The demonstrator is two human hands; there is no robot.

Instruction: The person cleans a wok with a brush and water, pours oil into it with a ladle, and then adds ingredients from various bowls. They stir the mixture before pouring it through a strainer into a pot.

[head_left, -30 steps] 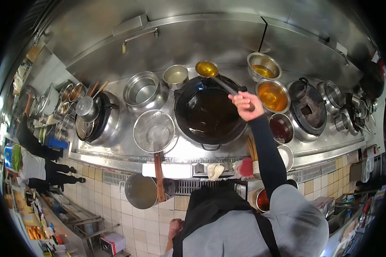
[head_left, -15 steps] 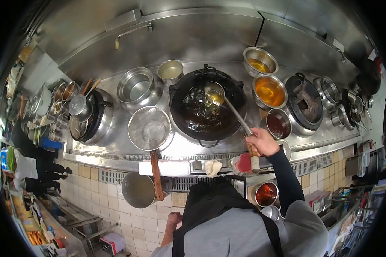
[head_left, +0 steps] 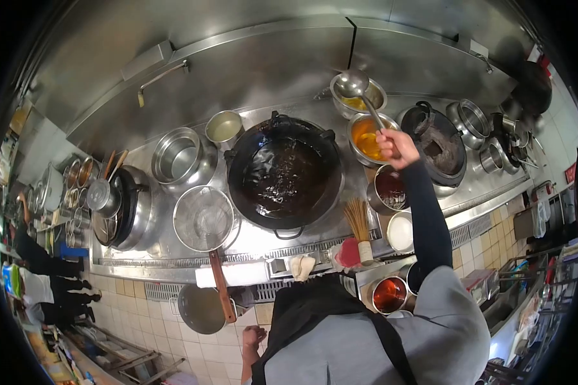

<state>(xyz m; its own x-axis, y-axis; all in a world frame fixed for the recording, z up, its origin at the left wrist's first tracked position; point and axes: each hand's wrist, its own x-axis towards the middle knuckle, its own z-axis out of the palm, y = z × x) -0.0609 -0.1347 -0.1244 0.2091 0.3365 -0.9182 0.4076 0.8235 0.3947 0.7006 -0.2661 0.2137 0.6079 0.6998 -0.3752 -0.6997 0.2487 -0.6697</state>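
Observation:
My right hand (head_left: pixel 398 149) grips the handle of a steel ladle (head_left: pixel 352 83). The ladle's head hangs over a steel bowl of yellow liquid (head_left: pixel 376 102) at the back, and the hand is above a second bowl of amber liquid (head_left: pixel 355 131). Left of it, a big black wok (head_left: pixel 237 173) holds dark, glistening liquid. My left hand (head_left: pixel 255 335) is down beside the apron, fingers curled, nothing visible in it. Nearest to that hand are a wood-handled wire strainer (head_left: pixel 203 218) and a pot (head_left: pixel 202 311) below the counter edge.
A bamboo brush (head_left: pixel 358 221) stands by the front edge beside a folded cloth (head_left: pixel 302 267). On the right are a pot of dark red liquid (head_left: pixel 390 189) and a covered burner (head_left: pixel 440 151). Steel pots (head_left: pixel 178 157) stand left. Another person (head_left: pixel 42 285) is at far left.
My right hand has lifted the ladle out of the wok and carried it back and right, over the rear bowl. The view has shifted a little. My left hand stays low.

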